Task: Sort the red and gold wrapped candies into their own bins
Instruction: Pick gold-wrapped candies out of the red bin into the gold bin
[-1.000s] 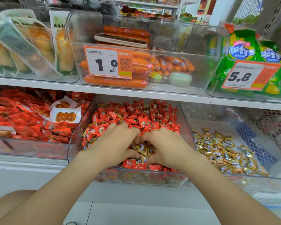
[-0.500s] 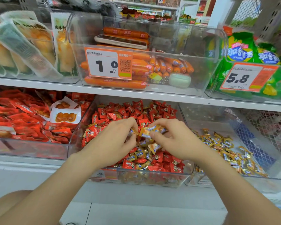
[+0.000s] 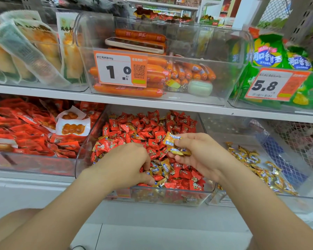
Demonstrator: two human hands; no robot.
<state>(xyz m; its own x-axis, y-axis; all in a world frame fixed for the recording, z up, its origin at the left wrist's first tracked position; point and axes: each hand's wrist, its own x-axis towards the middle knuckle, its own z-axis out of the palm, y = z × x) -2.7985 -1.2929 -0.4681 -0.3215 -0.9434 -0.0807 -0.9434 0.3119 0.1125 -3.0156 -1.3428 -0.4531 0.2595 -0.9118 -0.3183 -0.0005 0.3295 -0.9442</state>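
Observation:
A clear middle bin [image 3: 170, 196] on the lower shelf is full of red wrapped candies [image 3: 148, 127], with some gold wrapped candies [image 3: 161, 168] mixed in near its front. My right hand [image 3: 199, 156] hovers above the pile and holds a few gold candies [image 3: 175, 145] in its curled fingers. My left hand [image 3: 128, 165] is down in the front of the pile, fingers curled into the gold candies there. The clear bin to the right [image 3: 305, 181] holds only gold candies [image 3: 260, 166].
A bin of red snack packs [image 3: 25, 130] stands to the left. The shelf edge [image 3: 152, 103] above carries a bin of orange sausages [image 3: 152, 73] with a price tag, pale food pouches [image 3: 25, 51] and green bags [image 3: 282, 56].
My right hand has lifted up and to the right with gold candies in it. My left hand has dropped back down into the front of the pile.

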